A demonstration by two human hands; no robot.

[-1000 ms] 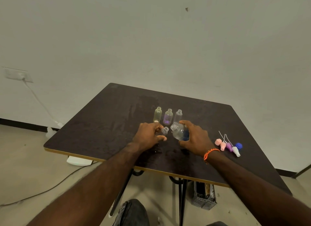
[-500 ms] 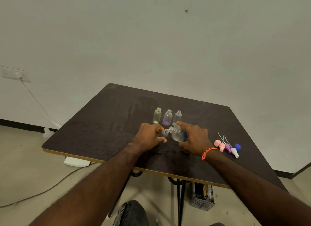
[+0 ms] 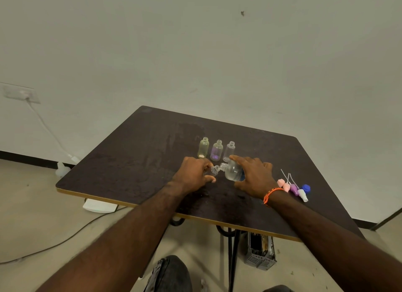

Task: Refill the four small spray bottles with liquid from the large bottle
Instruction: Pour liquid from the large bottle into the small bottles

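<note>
Holding the large bottle (image 3: 233, 173) tipped leftward at frame centre, our right hand (image 3: 254, 177) wraps its rounded body, its neck meeting the mouth of a small clear bottle (image 3: 214, 170). Our left hand (image 3: 193, 175) grips that small bottle, tilted toward the large one. Behind the hands, three uncapped small bottles stand upright in a row on the dark table (image 3: 134, 161): yellowish (image 3: 203, 147), purple (image 3: 216, 150), clear (image 3: 229, 150). Spray caps (image 3: 293, 188) lie grouped at centre right, past the right wrist.
</note>
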